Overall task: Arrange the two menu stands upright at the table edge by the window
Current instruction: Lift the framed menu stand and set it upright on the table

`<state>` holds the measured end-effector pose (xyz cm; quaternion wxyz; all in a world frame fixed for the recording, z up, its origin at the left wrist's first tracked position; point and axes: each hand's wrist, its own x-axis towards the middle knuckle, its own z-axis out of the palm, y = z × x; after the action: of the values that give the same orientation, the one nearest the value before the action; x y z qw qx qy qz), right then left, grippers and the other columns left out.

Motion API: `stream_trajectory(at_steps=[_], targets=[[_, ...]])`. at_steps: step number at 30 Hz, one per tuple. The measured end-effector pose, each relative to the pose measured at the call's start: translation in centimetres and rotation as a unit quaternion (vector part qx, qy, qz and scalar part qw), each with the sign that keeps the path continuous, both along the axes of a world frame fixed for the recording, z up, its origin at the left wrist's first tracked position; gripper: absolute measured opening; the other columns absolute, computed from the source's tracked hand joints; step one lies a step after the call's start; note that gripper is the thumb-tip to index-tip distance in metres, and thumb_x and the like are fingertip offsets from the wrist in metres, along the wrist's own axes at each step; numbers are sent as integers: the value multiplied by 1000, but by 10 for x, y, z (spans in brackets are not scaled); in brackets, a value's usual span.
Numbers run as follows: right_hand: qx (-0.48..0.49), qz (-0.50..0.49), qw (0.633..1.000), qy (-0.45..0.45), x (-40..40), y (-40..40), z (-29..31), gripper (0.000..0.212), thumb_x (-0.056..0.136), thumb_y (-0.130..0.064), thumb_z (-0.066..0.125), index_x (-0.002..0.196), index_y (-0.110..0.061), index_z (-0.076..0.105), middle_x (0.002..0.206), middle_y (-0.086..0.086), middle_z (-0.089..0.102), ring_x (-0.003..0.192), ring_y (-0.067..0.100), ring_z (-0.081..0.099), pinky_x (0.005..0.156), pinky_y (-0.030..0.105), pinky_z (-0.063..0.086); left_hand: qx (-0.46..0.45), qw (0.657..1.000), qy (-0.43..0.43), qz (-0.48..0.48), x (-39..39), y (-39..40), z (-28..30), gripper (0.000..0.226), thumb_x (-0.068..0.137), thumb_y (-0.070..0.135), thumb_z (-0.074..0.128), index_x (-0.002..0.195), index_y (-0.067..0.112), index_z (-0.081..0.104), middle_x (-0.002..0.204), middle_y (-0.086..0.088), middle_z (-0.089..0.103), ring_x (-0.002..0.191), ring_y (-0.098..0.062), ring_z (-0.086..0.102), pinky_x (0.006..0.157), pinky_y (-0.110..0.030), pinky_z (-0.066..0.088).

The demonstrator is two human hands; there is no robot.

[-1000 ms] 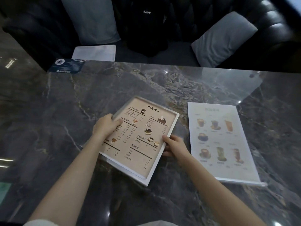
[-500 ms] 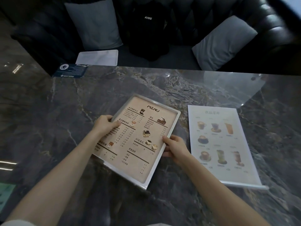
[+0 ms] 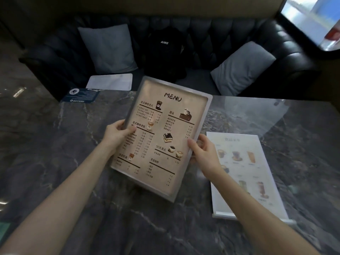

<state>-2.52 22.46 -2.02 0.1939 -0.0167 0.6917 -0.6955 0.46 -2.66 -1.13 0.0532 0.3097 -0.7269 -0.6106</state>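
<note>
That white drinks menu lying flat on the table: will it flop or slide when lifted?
The white drinks menu probably stays stiff: its sheet lies flat with straight edges. It may slide, since the marble table looks glossy. The strip along its near edge looks like a base, so it may be bottom-heavy.

Beige framed menu stand (image 3: pixel 165 137) lifted off table, tilted, face toward camera, gripped at both side edges. White drinks menu stand (image 3: pixel 244 168) lies flat, right.

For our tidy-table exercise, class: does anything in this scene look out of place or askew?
Yes. The white drinks menu stand lies flat on the grey marble table rather than upright. The beige framed menu stand is held tilted above the table by the left hand and right hand. Nothing looks spilled or damaged.
</note>
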Motion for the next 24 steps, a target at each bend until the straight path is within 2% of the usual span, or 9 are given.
stream_trajectory(at_steps=[3, 7, 9, 11, 14, 20, 24], targets=[[-8, -22, 999, 30, 2, 2, -4, 14, 94, -15, 50, 108, -12, 52, 92, -5, 70, 75, 2, 71, 61, 24, 60, 35, 999, 35, 15, -3, 6, 1, 45, 80, 11, 68, 121, 17, 53, 92, 4, 64, 81, -12, 63, 67, -27, 52], [3, -30, 997, 64, 6, 1, -12, 8, 94, -13, 49, 102, -12, 52, 94, -2, 69, 84, 9, 70, 72, 31, 61, 68, 996, 54, 17, -3, 7, -6, 49, 79, 9, 68, 126, 9, 54, 107, -7, 68, 90, -15, 67, 71, -29, 55], [7, -28, 996, 90, 9, 2, -14, 5, 94, -12, 49, 96, -15, 52, 92, -3, 69, 82, 5, 69, 70, 25, 59, 94, 993, 63, 19, -2, 6, -10, 49, 79, 6, 66, 127, 7, 55, 107, -7, 69, 95, -18, 67, 77, -33, 55], [20, -33, 992, 116, 12, 2, -16, 13, 94, -11, 49, 90, -23, 52, 89, -5, 68, 78, 1, 68, 64, 17, 56, 111, 991, 68, 20, 0, 6, -16, 47, 80, 4, 66, 125, 6, 56, 103, -6, 69, 98, -20, 67, 78, -33, 55], [49, -42, 987, 149, 14, 4, -19, 21, 93, -11, 50, 89, -31, 52, 89, -7, 67, 80, 3, 66, 68, 19, 55, 103, 992, 71, 14, 3, 7, -24, 45, 80, 6, 66, 124, 6, 57, 102, -4, 70, 96, -17, 67, 71, -27, 57], [49, -27, 984, 169, 22, 5, -24, 14, 93, -9, 50, 95, -23, 52, 91, -14, 66, 82, -6, 66, 70, 14, 55, 100, 992, 77, 3, 6, 2, -32, 45, 81, 8, 65, 125, 7, 56, 109, -7, 69, 99, -19, 66, 81, -34, 55], [80, -26, 980, 182, 27, 4, -26, 9, 93, -11, 51, 91, -19, 50, 84, -13, 63, 75, -7, 65, 64, 17, 56, 79, 993, 88, -4, 11, 4, -35, 41, 84, 11, 63, 124, 8, 57, 107, -4, 68, 96, -14, 65, 75, -26, 53]])
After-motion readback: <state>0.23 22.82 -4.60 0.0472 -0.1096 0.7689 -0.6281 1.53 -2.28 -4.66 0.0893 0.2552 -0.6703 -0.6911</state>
